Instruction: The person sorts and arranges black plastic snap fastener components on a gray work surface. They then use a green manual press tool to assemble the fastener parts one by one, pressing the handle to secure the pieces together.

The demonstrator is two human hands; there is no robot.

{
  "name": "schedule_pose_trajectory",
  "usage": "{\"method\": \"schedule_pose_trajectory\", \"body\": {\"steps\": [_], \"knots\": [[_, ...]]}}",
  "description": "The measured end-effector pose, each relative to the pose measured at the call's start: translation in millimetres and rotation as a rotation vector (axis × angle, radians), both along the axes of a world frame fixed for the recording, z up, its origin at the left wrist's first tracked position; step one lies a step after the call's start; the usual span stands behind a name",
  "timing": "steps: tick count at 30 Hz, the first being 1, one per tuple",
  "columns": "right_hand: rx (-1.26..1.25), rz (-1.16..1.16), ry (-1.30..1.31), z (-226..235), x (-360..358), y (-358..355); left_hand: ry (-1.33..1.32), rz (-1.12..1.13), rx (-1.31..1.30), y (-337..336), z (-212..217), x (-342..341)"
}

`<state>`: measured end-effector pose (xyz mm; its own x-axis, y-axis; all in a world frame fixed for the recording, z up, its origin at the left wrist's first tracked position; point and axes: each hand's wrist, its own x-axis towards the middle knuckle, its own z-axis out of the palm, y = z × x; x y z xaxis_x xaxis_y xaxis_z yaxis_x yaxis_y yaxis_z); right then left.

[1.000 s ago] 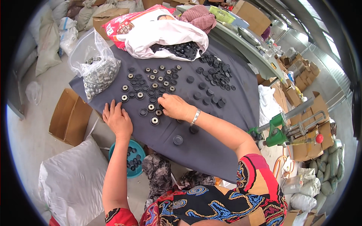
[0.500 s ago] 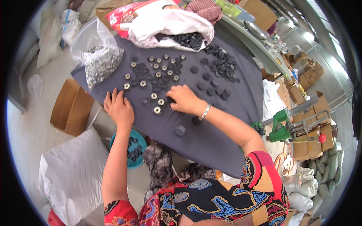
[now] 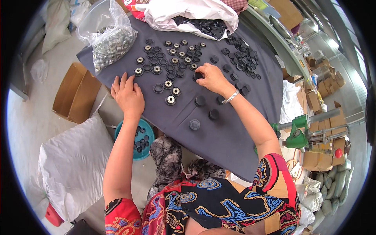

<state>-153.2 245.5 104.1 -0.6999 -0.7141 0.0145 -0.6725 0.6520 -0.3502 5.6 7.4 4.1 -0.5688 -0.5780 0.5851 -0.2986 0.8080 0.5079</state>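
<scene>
My right hand (image 3: 213, 80) pinches a black round cap (image 3: 197, 76) at the right edge of a cluster on the dark cloth. My left hand (image 3: 128, 96) lies with its fingers stretched out at the table's left edge, holding nothing. Within the cluster, several black caps show hollow side up, like this empty cap (image 3: 158, 88). Others carry silver ring-shaped metal parts that look like bearings (image 3: 170, 100). Between my right wrist and the near edge, closed-side-up black caps (image 3: 194, 124) stand apart from one another.
A clear plastic bag of metal parts (image 3: 113, 49) stands at the table's far left. At the back, a white sack (image 3: 164, 13) spills black pieces beside a loose pile (image 3: 244, 58). A teal basin (image 3: 147, 129) with caps sits below the edge. Green clamp-like metal equipment (image 3: 297, 133) stands right.
My right hand has moved farther out and slightly right, and now grips a cap beside the cluster. The whole view has shifted; my left hand stays at the table edge.
</scene>
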Motion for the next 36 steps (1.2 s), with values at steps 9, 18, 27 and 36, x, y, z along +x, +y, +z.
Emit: {"method": "schedule_pose_trajectory", "body": {"steps": [9,18,27,36], "knots": [[0.095,0.027,0.100,-3,-4,1,-0.039,0.026,-0.028,-1,-4,1],[-0.040,0.165,0.312,0,18,-5,-0.014,0.025,-0.024,-3,-2,-1],[0.072,0.146,0.236,-22,19,-49,0.000,0.012,-0.021,0,0,0],[-0.126,0.149,0.085,-22,17,-39,-0.001,0.005,-0.014,0,0,1]]}}
